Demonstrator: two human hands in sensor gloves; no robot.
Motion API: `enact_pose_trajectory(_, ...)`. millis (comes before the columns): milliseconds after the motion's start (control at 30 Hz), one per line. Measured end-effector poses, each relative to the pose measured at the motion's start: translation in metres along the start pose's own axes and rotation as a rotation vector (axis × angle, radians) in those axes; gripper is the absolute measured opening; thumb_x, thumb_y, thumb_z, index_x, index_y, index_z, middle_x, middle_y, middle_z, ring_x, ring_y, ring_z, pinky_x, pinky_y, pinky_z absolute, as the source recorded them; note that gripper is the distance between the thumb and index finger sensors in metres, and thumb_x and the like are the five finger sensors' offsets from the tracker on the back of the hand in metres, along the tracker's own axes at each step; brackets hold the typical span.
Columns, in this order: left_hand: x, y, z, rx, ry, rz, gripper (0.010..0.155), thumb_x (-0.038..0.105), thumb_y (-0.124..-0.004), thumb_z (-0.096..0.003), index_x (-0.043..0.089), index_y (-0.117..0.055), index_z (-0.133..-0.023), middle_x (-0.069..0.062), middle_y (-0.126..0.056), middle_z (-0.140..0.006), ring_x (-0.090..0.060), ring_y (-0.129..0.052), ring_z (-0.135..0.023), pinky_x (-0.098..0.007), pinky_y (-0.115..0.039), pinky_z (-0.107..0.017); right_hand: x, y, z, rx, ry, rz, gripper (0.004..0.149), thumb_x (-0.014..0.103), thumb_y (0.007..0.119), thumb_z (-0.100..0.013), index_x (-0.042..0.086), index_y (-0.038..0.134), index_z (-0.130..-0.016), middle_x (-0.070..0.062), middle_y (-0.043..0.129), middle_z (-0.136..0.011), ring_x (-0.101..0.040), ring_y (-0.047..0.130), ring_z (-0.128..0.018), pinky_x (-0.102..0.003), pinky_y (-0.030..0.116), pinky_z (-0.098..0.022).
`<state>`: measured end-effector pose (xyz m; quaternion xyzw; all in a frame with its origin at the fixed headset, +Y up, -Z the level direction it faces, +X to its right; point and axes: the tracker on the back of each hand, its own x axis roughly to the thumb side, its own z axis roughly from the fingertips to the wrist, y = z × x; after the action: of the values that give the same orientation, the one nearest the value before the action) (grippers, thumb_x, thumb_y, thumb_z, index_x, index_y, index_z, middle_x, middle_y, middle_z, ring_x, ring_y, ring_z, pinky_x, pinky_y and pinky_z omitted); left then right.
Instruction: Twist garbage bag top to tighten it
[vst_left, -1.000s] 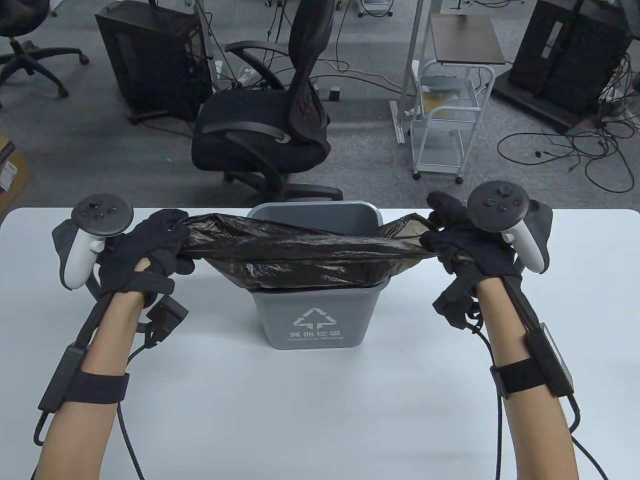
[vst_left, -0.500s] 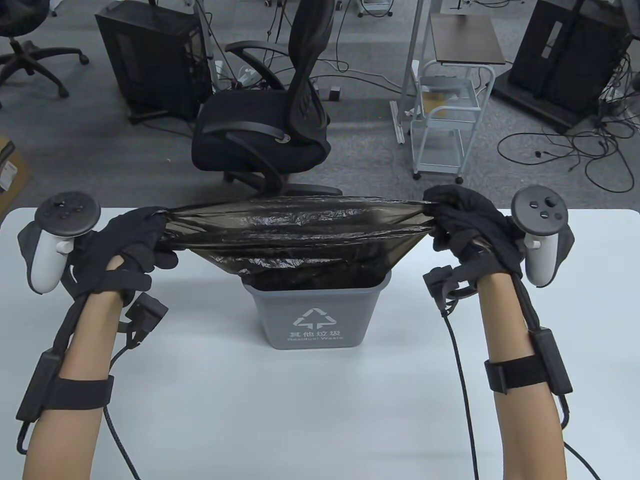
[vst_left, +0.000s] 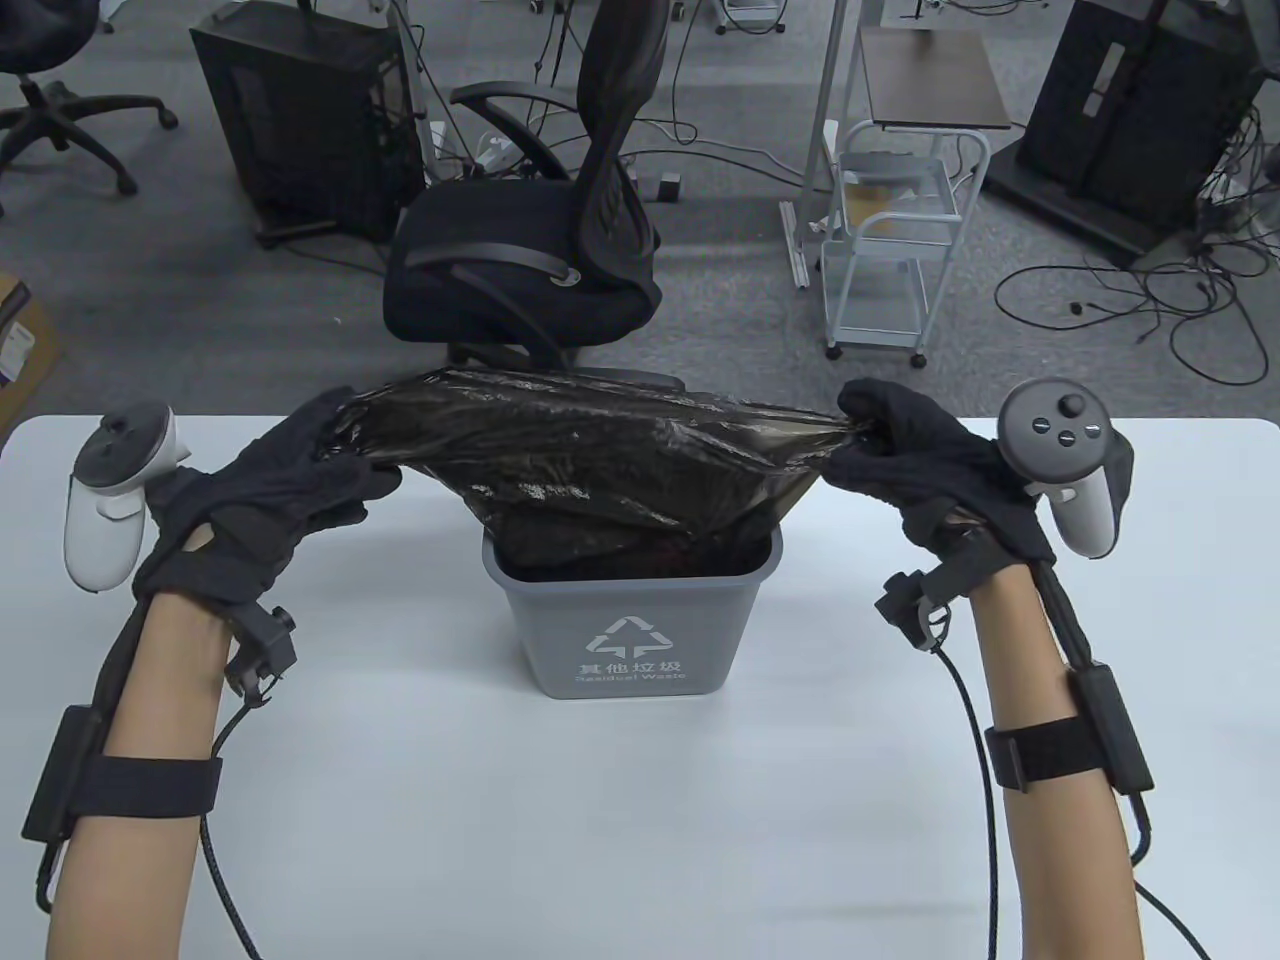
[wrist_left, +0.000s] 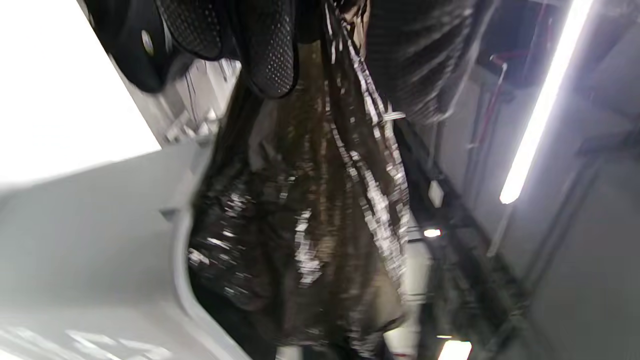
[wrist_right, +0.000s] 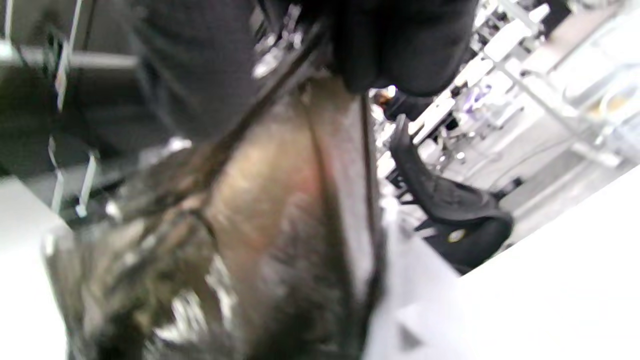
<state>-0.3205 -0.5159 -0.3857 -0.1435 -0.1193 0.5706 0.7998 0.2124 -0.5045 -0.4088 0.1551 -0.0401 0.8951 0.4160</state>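
White bench (vst_left: 640, 850) carries a grey plastic bin (vst_left: 628, 625); the thin black plastic garbage bag (vst_left: 590, 450) is stretched above it. Left hand (vst_left: 270, 490) and right hand (vst_left: 920, 460) each grip a corner. Looks flimsy and slippery, so I'd bunch near the top.

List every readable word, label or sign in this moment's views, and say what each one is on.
Recycling-style triangle of arrows: front of the gray bin, table view.
"其他垃圾": same bin front, below the triangle.
"Residual Waste": small line under the Chinese, only just legible.
Left and right wrist views: blurred, no text readable.
Garbage bag: no print visible.
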Motion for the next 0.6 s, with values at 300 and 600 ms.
enact_pose_trajectory(300,0.027,-0.016,0.011,0.436,0.151,-0.632,0.047,0.048,-0.076,-0.0587,0.042,-0.063,-0.104,0.021,-0.086,-0.1,0.007,-0.095,-0.086,-0.031,-0.079,-0.07,0.006,0.013,0.0,-0.231,0.074,0.153,0.045,0.022,0.083,-0.051,0.013,0.081,-0.095,-0.01,0.084,-0.082,-0.024,0.093,-0.067,-0.044,0.089,-0.054)
enact_pose_trajectory(600,0.018,-0.011,0.012,0.421,0.099,-0.43,0.039,0.048,-0.057,-0.0648,0.045,-0.061,-0.103,0.011,-0.05,-0.128,-0.015,-0.045,-0.124,-0.056,-0.044,-0.085,0.003,0.006,0.004,-0.227,0.113,-0.143,0.036,0.023,0.079,-0.053,0.019,0.087,-0.087,-0.017,0.068,-0.106,-0.049,0.068,-0.095,-0.068,0.069,-0.06)
